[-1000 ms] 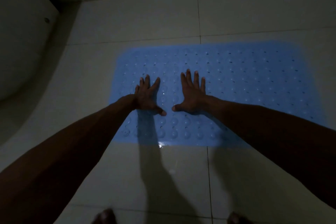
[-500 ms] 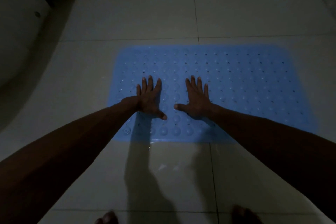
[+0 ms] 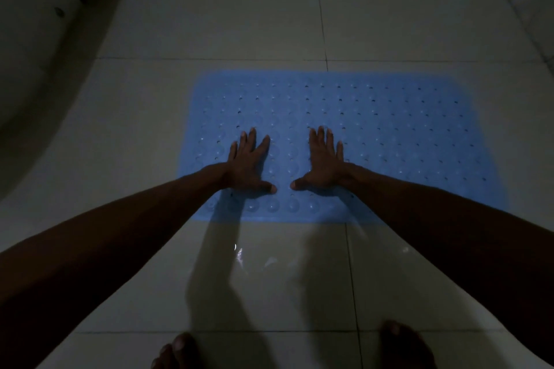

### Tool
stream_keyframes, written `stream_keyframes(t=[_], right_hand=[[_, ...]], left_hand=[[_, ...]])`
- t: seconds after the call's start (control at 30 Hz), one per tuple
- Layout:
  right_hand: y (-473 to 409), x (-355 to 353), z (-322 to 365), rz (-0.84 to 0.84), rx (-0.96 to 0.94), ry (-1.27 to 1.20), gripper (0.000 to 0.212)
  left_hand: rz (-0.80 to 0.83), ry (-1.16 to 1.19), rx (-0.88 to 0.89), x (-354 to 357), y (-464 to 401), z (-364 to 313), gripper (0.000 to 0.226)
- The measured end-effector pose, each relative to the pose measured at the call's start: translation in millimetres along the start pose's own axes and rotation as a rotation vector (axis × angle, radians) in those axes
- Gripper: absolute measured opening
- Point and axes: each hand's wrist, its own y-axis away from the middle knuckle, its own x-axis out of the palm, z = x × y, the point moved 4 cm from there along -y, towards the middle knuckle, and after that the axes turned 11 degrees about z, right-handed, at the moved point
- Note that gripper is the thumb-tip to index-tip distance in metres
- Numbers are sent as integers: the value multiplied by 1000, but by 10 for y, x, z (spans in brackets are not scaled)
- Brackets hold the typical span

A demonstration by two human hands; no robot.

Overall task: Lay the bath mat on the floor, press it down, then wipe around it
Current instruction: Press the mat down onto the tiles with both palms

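Floor [image 3: 389, 278] pale glossy tile, dim; blue bath mat [image 3: 404, 135] flat; both hands' fingers [image 3: 253, 141] spread, pressing mat.

We see pale floor tiles [image 3: 209, 24] with dark grout lines, a wet sheen [image 3: 239, 255] catching light near us, a curved white fixture [image 3: 27, 75] on the left, and bare toes [image 3: 177, 350] at the bottom edge.

Head view, steeply down, perhaps crouched.
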Motion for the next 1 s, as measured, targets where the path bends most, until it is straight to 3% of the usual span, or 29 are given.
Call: stream_keyframes(t=[0.13,0.4,0.63,1.0], right_hand=[[35,50,28,-31,54,-56,147],[170,271,-169,-166,-11,-70,134],[234,312,-178,-46,-51,29,154],[323,378,-136,-82,0,99,149]], left_hand=[[23,-44,-8,39,55,-9,150],[36,2,-123,114,30,-93,154],[63,1,-198,77,57,-154,155],[100,-36,-136,11,45,-211,157]])
